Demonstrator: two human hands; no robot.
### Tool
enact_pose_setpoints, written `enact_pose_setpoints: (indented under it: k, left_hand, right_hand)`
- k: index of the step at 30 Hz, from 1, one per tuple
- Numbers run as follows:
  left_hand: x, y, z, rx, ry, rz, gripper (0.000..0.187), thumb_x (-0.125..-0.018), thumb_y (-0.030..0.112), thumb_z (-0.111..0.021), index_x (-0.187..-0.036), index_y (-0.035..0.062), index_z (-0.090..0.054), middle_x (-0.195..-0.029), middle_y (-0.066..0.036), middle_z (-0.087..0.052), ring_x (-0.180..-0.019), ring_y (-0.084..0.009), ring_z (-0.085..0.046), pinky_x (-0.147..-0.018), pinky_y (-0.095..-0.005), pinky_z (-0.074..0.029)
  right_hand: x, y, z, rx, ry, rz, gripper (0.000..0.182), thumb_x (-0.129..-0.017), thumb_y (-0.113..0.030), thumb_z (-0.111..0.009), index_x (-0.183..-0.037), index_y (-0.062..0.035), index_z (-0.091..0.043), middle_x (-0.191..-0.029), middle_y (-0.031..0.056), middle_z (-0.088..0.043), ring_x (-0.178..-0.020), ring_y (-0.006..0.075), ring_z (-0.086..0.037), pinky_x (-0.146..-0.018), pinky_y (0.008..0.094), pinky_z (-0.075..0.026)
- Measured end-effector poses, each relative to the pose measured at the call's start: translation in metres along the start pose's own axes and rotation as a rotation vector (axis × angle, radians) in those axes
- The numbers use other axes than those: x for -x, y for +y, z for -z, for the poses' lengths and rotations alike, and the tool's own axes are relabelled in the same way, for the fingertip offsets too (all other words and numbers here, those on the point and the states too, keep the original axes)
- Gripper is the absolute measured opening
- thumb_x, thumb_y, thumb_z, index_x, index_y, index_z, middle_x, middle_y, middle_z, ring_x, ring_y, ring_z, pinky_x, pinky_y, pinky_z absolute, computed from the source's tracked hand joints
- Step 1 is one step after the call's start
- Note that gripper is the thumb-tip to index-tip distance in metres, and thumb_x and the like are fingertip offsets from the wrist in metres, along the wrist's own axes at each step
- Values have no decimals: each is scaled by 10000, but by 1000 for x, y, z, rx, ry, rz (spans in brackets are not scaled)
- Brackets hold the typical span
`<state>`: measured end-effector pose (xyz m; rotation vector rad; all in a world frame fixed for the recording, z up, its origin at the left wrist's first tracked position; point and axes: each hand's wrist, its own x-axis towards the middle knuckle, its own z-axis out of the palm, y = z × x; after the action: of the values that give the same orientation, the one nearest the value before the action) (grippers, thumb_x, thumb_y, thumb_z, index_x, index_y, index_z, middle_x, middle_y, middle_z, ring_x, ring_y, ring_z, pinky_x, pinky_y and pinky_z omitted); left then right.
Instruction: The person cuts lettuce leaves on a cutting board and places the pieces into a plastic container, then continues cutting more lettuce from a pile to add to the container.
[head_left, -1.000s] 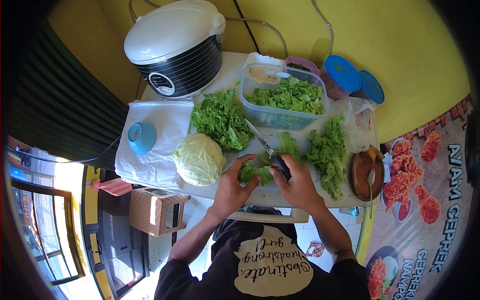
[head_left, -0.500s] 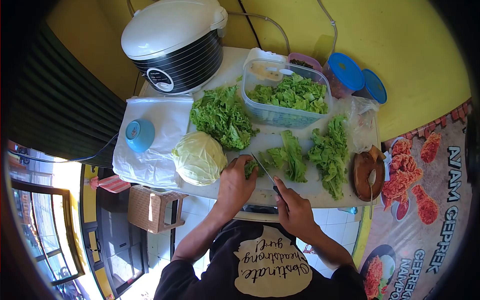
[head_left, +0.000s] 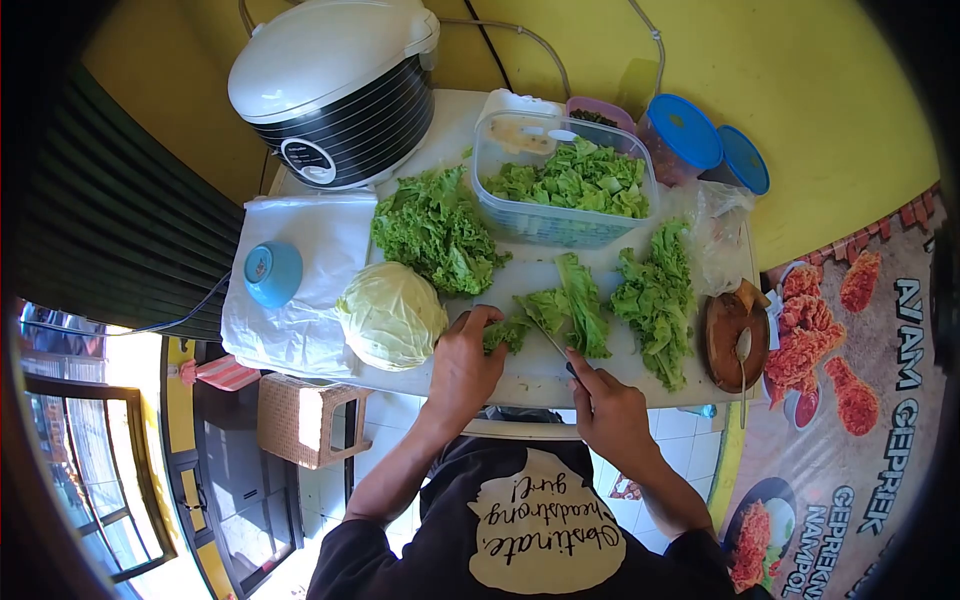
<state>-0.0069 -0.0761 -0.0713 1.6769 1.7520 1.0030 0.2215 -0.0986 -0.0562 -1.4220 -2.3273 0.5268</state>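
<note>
My left hand (head_left: pixel 466 362) is closed around a small piece of green lettuce (head_left: pixel 508 336), pressing it to the white cutting board (head_left: pixel 540 376). In my right hand (head_left: pixel 610 408) is a knife (head_left: pixel 556 344), its blade slanting up and left to the cut lettuce leaves (head_left: pixel 580 308) just right of the held piece. Beside my left hand sits a whole pale cabbage (head_left: pixel 392 318). Behind it lies a leafy lettuce bunch (head_left: pixel 436 232). More lettuce leaves (head_left: pixel 655 310) rest on the right of the board. A clear plastic container (head_left: pixel 570 236) behind holds chopped lettuce (head_left: pixel 590 180).
A rice cooker (head_left: pixel 345 110) stands at the back left. White plastic sheets (head_left: pixel 300 330) lie under an upturned blue bowl (head_left: pixel 273 274). At right are a brown mortar (head_left: pixel 722 350) with a spoon (head_left: pixel 743 345), a plastic bag (head_left: pixel 722 235) and blue-lidded tubs (head_left: pixel 687 132).
The knife and my right hand have shifted right, so the blade is farther from my left fingers. My left hand still holds the lettuce. The whole view has shifted slightly.
</note>
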Motion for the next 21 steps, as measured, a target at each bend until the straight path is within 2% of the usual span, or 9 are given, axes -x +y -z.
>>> enact_pose_setpoints:
  k: [3,7,10,12,15,21]
  left_hand:
    - [0,3,0,-20,-38,62,364,-766,7,-753,-1099,33,-609,-997,-233,-684,-878,-450,-670,-763,-504,-539]
    - [-5,4,-6,-51,6,82,321,-779,9,-726,-1083,20,-626,-998,-224,-710,-848,-425,-698,-758,-484,-542]
    - [-5,3,-6,-32,26,72,343,-791,11,-727,-1107,20,-594,-1008,-236,-709,-875,-435,-698,-769,-486,-542]
    - [-3,0,-5,2,19,70,368,-802,12,-732,-1129,14,-562,-1016,-245,-708,-915,-446,-696,-791,-486,-541]
    - [-3,-1,-5,-13,4,32,416,-799,-20,-730,-1142,24,-498,-963,-257,-679,-855,-466,-676,-751,-511,-536]
    - [-2,0,-1,19,-1,22,413,-803,-34,-723,-1142,23,-493,-972,-263,-682,-872,-479,-671,-755,-519,-530]
  right_hand:
    - [3,-8,1,-68,50,1,570,-922,-60,-637,-1478,-139,-543,-771,71,-675,-515,244,-626,-483,378,-521]
    - [10,-9,5,-61,-2,19,580,-905,-47,-642,-1470,-139,-555,-773,64,-683,-503,234,-621,-475,363,-520]
    - [12,-5,6,-31,-7,37,565,-893,-48,-648,-1445,-144,-583,-769,58,-685,-496,236,-618,-478,368,-525]
    - [10,-6,8,-53,-27,32,505,-902,-45,-660,-1400,-119,-623,-768,95,-684,-514,255,-624,-492,371,-510]
    - [6,-5,11,48,-33,27,506,-900,-54,-660,-1400,-126,-624,-762,86,-682,-521,252,-632,-492,368,-515]
    - [2,-8,16,34,-47,25,490,-906,-61,-658,-1391,-128,-629,-761,88,-680,-527,257,-636,-512,375,-526]
